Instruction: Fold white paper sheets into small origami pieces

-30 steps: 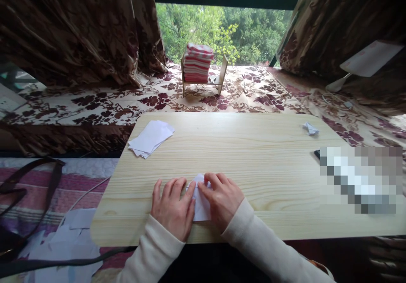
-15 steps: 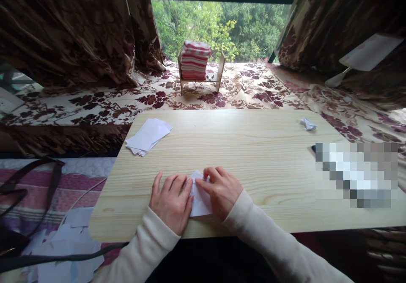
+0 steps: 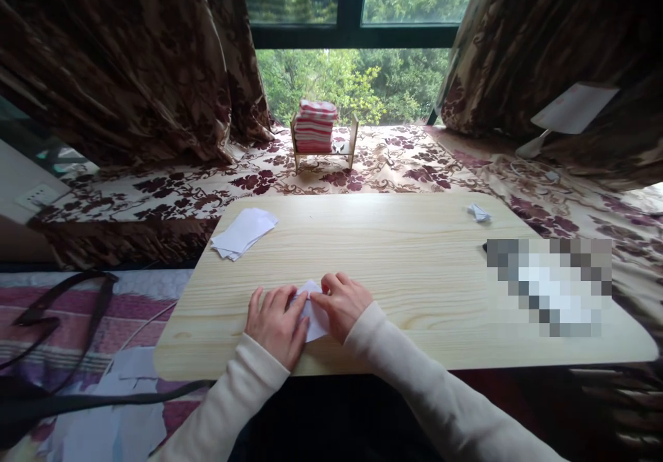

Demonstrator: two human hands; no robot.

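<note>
A small piece of white paper [image 3: 318, 322] with a folded, pointed top lies on the wooden table near its front edge. My left hand [image 3: 276, 325] rests palm down over its left side, fingers stretched out, with the index finger and thumb touching the paper. From the right, my right hand [image 3: 346, 305] presses on the paper, its index fingertip close to the left one and the other fingers curled. The right edge of the paper is partly hidden beneath that hand.
A stack of white paper pieces [image 3: 244, 233] lies at the table's [image 3: 404, 275] back left. A folded paper piece [image 3: 479, 213] sits at the back right, near a blurred-out object [image 3: 549, 288]. Behind stands a small rack [image 3: 354, 142] with striped cloths [image 3: 314, 129]. Loose papers [image 3: 117, 414] lie lower left.
The view has tilted up and shifted slightly, so more of the window shows. Both hands stay on the paper, with little visible change in their grip.
</note>
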